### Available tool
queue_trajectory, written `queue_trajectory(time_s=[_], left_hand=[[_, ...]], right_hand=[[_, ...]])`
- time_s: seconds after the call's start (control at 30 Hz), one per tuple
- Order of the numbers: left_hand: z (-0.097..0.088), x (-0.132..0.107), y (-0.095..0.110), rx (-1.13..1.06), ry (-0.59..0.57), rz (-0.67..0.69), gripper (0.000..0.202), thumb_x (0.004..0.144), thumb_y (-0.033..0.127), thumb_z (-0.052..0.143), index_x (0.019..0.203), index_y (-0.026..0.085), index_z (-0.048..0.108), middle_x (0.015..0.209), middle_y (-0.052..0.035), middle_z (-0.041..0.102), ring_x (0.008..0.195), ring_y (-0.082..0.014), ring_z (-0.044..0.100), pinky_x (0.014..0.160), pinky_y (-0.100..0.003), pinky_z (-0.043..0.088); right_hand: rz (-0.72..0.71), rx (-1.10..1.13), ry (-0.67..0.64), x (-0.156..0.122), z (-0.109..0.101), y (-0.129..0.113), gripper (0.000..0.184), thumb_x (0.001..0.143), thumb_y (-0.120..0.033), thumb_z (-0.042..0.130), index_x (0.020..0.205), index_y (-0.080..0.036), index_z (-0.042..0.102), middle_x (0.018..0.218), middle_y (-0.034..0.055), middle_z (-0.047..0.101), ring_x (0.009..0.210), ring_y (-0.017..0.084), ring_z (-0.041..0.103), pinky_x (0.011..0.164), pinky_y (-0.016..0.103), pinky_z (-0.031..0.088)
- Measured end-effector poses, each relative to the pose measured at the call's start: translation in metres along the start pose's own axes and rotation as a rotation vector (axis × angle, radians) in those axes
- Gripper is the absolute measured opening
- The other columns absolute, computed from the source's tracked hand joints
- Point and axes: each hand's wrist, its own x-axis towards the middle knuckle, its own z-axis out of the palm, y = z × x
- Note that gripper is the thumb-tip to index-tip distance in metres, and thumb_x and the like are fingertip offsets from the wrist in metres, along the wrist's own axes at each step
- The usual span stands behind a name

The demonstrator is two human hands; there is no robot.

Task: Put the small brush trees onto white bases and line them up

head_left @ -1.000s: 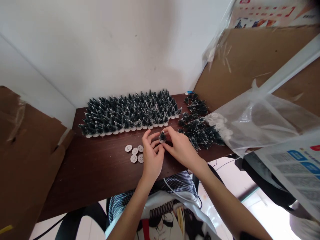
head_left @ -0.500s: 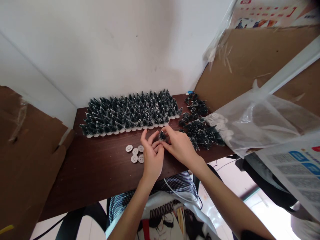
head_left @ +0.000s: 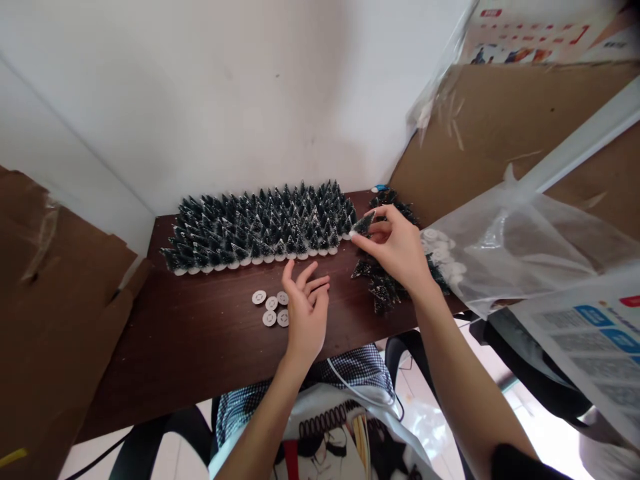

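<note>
Rows of small dark green, white-flecked miniature trees [head_left: 260, 223] on round white bases stand upright toward the wall. At the right end of these rows, my right hand [head_left: 397, 243] pinches a miniature tree [head_left: 364, 224] that is tilted, its pale base toward the lower left. My left hand [head_left: 306, 310] rests over the table with fingers apart, holding nothing that I can see. Beside it lie several flat white discs with slots [head_left: 271, 303]; its thumb side points away from them. Under and behind my right hand, loose trees [head_left: 383, 293] lie in a pile, partly hidden.
A clear plastic bag [head_left: 505, 233] with white discs [head_left: 440, 250] lies at the right of the brown table [head_left: 200, 353]. Cardboard [head_left: 60, 300] borders the left side, and a large carton [head_left: 500, 127] the right. A white wall [head_left: 240, 93] closes off the back.
My right hand has moved away from my left, up and to the right, carrying a tree to the end of the rows. My left hand has stayed nearly in place.
</note>
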Motion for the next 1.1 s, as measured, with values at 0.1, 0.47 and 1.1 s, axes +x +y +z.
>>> queue_trajectory(time_s=[0.1, 0.47, 1.1], left_hand=[[0.000, 0.000, 0.002, 0.004, -0.004, -0.008, 0.061, 0.092, 0.012, 0.052, 0.142, 0.028, 0.023, 0.141, -0.0163, 0.054, 0.105, -0.0161, 0.069, 0.098, -0.040, 0.056], [0.001, 0.000, 0.002, 0.041, -0.024, -0.023, 0.062, 0.091, 0.011, 0.050, 0.143, 0.029, 0.020, 0.137, -0.0148, 0.056, 0.100, -0.0148, 0.069, 0.094, -0.037, 0.056], [0.001, 0.000, 0.003, 0.054, -0.025, -0.012, 0.063, 0.090, 0.012, 0.050, 0.143, 0.029, 0.021, 0.126, -0.0106, 0.059, 0.097, -0.0154, 0.068, 0.093, -0.039, 0.055]], right_hand=[[0.012, -0.149, 0.026, 0.016, 0.003, 0.011, 0.036, 0.077, -0.031, 0.077, 0.105, -0.020, 0.058, 0.082, 0.0020, 0.072, 0.070, 0.019, 0.067, 0.073, 0.032, 0.050], [-0.093, -0.638, -0.306, 0.027, 0.042, 0.024, 0.033, 0.086, -0.020, 0.066, 0.118, -0.020, 0.057, 0.090, 0.0124, 0.074, 0.087, 0.032, 0.071, 0.075, 0.035, 0.049], [0.025, -0.266, -0.378, 0.035, 0.038, 0.035, 0.046, 0.076, -0.002, 0.069, 0.119, -0.015, 0.059, 0.100, 0.0109, 0.076, 0.088, 0.022, 0.072, 0.085, 0.033, 0.053]])
